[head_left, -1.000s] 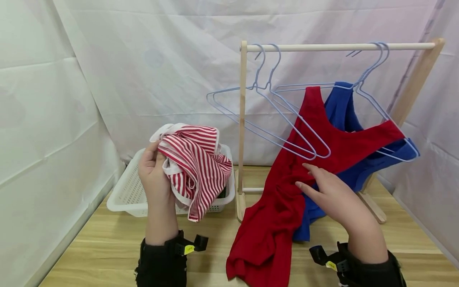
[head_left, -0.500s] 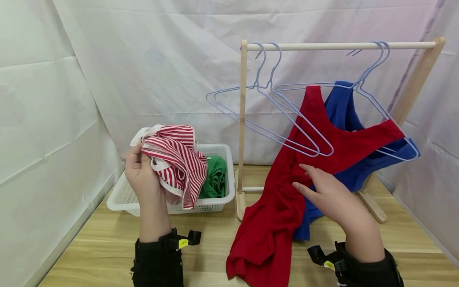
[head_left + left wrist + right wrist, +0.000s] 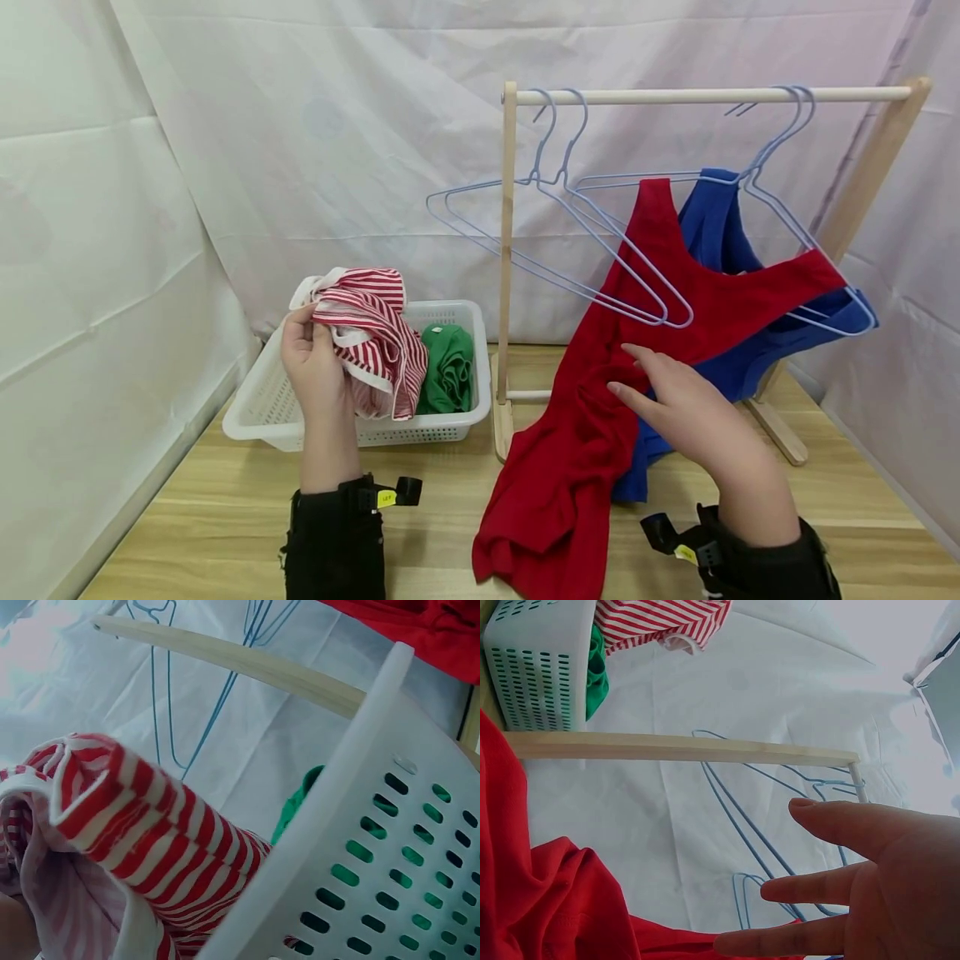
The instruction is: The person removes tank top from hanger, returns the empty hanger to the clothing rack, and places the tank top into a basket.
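Note:
My left hand (image 3: pixel 315 358) pinches the white-trimmed edge of a red and white striped garment (image 3: pixel 382 333). The bunched cloth hangs over the white basket (image 3: pixel 255 408), its lower part inside the rim. Beside it in the basket lies a crumpled green garment (image 3: pixel 448 371). My right hand (image 3: pixel 686 408) hovers in front of a red sleeveless garment (image 3: pixel 570 467), its fingers spread and gripping nothing, as the right wrist view also shows. That red garment hangs on a blue wire hanger, in front of a blue garment (image 3: pixel 720 217) on another hanger.
A wooden rack (image 3: pixel 506 250) with a white rail (image 3: pixel 675 97) stands on the wood-patterned table (image 3: pixel 225 533). Two bare blue hangers (image 3: pixel 600 258) hang at its left end, jutting past the upright. White cloth (image 3: pixel 337 100) covers the back and sides.
The striped garment and left hand have moved left and down over the basket, then slightly back right, bringing the green garment into sight. The right hand has barely shifted.

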Motion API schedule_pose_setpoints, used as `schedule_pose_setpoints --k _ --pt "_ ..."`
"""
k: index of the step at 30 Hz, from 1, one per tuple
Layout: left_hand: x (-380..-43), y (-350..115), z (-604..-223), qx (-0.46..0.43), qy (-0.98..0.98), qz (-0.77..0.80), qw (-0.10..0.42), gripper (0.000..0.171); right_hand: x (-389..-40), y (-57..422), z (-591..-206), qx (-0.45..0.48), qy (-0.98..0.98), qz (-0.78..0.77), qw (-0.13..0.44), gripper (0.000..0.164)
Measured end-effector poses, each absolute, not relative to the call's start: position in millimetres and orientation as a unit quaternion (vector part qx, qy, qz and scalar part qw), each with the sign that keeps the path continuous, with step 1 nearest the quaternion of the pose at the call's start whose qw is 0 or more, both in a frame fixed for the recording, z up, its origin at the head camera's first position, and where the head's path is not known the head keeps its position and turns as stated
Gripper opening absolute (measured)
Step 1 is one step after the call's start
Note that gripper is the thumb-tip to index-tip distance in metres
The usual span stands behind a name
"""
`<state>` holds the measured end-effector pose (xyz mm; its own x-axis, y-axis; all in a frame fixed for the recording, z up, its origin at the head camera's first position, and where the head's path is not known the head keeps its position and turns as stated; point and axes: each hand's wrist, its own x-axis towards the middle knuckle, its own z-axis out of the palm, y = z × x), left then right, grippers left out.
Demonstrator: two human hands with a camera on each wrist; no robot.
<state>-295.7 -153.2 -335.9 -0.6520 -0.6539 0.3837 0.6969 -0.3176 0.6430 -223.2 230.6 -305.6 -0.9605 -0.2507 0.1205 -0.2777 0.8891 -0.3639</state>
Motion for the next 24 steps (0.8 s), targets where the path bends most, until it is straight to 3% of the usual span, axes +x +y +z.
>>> schedule_pose_setpoints --k 5,15,24 --pt "-301 -152 -342 -0.009 -0.443 -0.804 0.396 0.016 -223 230 -306 0.136 -0.971 0.192 0.035 0.077" --pt "-305 -152 -357 0.064 -0.635 -0.719 0.274 0.021 -225 229 -308 0.139 -0.971 0.191 0.034 0.078" --pt "-304 -154 -360 0.072 -0.775 -0.601 0.180 0.023 -226 229 -308 0.142 -0.971 0.190 0.034 0.077"
